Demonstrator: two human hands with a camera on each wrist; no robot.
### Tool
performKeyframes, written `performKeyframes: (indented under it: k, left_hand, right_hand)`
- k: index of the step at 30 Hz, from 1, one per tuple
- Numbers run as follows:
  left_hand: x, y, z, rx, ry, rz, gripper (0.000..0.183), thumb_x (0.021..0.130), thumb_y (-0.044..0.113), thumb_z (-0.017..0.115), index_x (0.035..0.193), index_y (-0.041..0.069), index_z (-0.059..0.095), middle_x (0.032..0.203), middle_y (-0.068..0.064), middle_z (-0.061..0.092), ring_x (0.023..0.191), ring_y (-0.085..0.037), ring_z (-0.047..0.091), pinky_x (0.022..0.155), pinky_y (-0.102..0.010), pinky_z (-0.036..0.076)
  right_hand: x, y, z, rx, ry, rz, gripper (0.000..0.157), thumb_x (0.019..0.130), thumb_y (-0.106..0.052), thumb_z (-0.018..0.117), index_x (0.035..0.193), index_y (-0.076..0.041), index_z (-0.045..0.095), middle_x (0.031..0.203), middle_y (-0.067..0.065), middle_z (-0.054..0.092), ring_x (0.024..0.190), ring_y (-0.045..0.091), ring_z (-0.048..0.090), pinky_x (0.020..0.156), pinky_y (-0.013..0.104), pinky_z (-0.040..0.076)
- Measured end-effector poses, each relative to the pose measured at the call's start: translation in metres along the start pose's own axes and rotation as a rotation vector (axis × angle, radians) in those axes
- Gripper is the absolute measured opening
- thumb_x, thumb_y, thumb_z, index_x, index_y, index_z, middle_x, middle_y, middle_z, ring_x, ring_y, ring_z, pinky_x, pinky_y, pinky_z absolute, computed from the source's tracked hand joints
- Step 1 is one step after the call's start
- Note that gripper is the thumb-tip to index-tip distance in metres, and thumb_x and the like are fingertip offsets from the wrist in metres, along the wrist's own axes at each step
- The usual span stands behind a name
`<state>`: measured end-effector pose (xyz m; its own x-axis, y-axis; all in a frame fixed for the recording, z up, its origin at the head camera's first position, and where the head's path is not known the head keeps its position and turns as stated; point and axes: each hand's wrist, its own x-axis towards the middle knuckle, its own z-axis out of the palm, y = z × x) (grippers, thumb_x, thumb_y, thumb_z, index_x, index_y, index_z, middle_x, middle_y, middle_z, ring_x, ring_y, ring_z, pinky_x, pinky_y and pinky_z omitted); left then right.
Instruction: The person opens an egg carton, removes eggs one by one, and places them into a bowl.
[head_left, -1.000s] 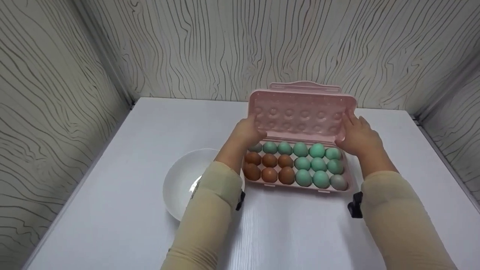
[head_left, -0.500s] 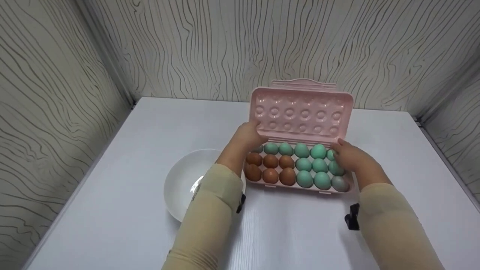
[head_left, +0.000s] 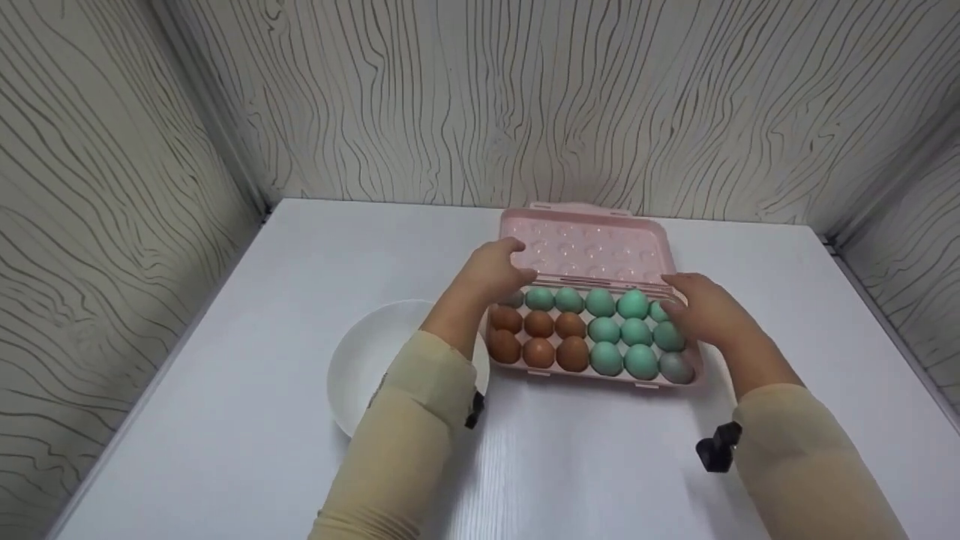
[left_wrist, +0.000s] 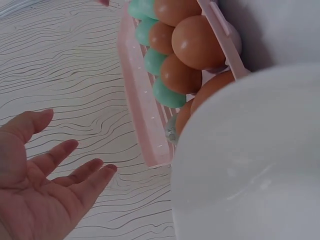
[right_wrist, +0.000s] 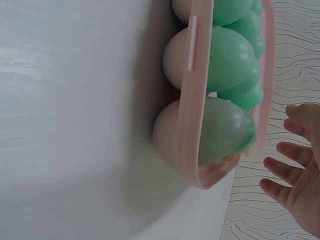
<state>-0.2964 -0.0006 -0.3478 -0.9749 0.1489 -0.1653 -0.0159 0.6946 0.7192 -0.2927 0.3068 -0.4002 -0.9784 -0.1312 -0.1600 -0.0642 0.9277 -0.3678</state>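
A pink egg carton (head_left: 577,259) lies open at the back right in the head view, its lid tipped back toward the wall. Green eggs (head_left: 604,330) fill the back row and right side of its base; brown eggs (head_left: 538,351) sit front left. At the carton's left end, my left hand (head_left: 491,274) is beside the hinge. Its fingers are spread with nothing held in the left wrist view. Over the back right corner hovers my right hand (head_left: 709,311), partly covering a green egg. The right wrist view has its loose fingers apart from the carton.
A white bowl (head_left: 360,375) stands left of the carton, partly under my left forearm. All this is on a white table (head_left: 585,465). Wood-patterned panels (head_left: 420,97) enclose the back and both sides.
The carton's lid has tipped back from raised to much flatter. My right hand has come off the lid and moved down to the right corner. The left hand stays nearly in place.
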Motion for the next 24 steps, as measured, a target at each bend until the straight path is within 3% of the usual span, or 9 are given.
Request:
performKeyframes:
  k: [6, 12, 21, 24]
  left_hand:
    - [-0.009, 0.001, -0.014, 0.083, 0.001, 0.037, 0.051, 0.088, 0.031, 0.059, 0.135, 0.019, 0.044, 0.137, -0.005, 0.043, 0.127, -0.022, 0.039, 0.100, -0.039, 0.036]
    - [-0.015, -0.005, -0.028, 0.146, 0.018, 0.059, 0.051, 0.087, 0.032, 0.059, 0.135, 0.020, 0.044, 0.139, -0.005, 0.041, 0.130, -0.023, 0.036, 0.102, -0.040, 0.034]
    - [-0.030, -0.018, -0.042, 0.393, 0.068, 0.110, 0.053, 0.085, 0.035, 0.061, 0.134, 0.020, 0.045, 0.136, -0.008, 0.043, 0.126, -0.025, 0.041, 0.098, -0.041, 0.038]
    - [-0.035, -0.025, -0.045, 0.452, 0.066, 0.099, 0.053, 0.085, 0.034, 0.062, 0.134, 0.020, 0.045, 0.138, -0.007, 0.041, 0.126, -0.025, 0.040, 0.097, -0.042, 0.039]
  right_hand:
    - [-0.007, -0.006, -0.012, 0.037, 0.042, -0.006, 0.060, 0.092, -0.035, 0.049, 0.140, -0.004, 0.032, 0.142, 0.027, 0.027, 0.130, 0.047, 0.020, 0.101, 0.061, 0.018]
    - [-0.013, -0.012, -0.016, 0.055, 0.047, 0.002, 0.062, 0.092, -0.040, 0.049, 0.141, -0.006, 0.031, 0.141, 0.027, 0.027, 0.126, 0.047, 0.029, 0.097, 0.061, 0.027]
    - [-0.024, -0.029, -0.024, 0.061, 0.026, -0.057, 0.062, 0.091, -0.037, 0.051, 0.142, -0.007, 0.030, 0.140, 0.028, 0.029, 0.122, 0.047, 0.034, 0.095, 0.060, 0.030]
    - [-0.026, -0.033, -0.027, 0.049, 0.014, -0.082, 0.063, 0.091, -0.038, 0.051, 0.141, -0.007, 0.030, 0.140, 0.027, 0.030, 0.124, 0.046, 0.032, 0.097, 0.060, 0.029]
